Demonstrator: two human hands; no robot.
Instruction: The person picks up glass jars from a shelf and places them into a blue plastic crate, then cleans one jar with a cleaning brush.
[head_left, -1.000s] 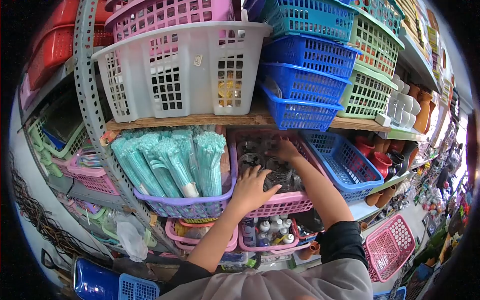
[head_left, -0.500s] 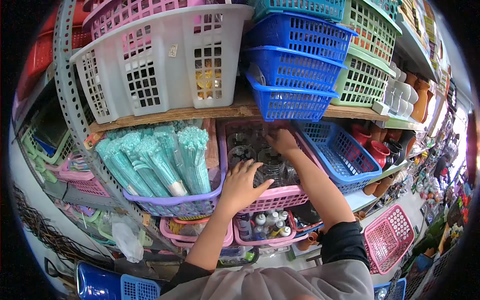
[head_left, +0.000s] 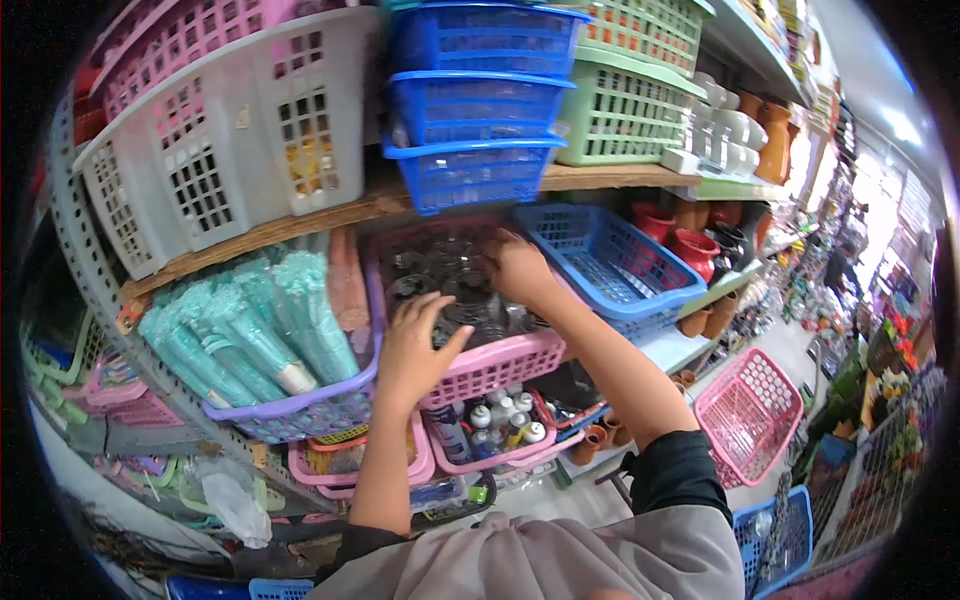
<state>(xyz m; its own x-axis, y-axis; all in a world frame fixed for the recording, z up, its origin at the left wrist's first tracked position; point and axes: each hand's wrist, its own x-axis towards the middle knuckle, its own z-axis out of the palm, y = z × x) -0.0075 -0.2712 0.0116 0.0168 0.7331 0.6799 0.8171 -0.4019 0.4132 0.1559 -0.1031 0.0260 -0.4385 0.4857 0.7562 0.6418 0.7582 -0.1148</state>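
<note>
A pink basket (head_left: 500,369) on the shelf holds several clear glass jars (head_left: 440,262), blurred by motion. My left hand (head_left: 415,352) lies over the basket's front left part, fingers spread, thumb pointing right, holding nothing. At the basket's right side, my right hand (head_left: 522,272) reaches in among the jars. Its fingers are curled downward and smeared, so whether they grip a jar is hidden. Left of the jars, a purple basket (head_left: 290,422) carries bundles of teal stems (head_left: 245,330) in clear wrap.
To the right stands a blue basket (head_left: 620,270), beside red vases (head_left: 693,255). Stacked blue baskets (head_left: 480,108) and a white basket (head_left: 215,150) sit on the wooden shelf (head_left: 290,232) above. Below are spray bottles (head_left: 500,415); a pink basket (head_left: 750,415) stands lower right.
The view has turned right, so shelf and baskets appear shifted left. My right hand stays in the jar basket, its fingers now more blurred. My left hand remains spread at the basket's front left.
</note>
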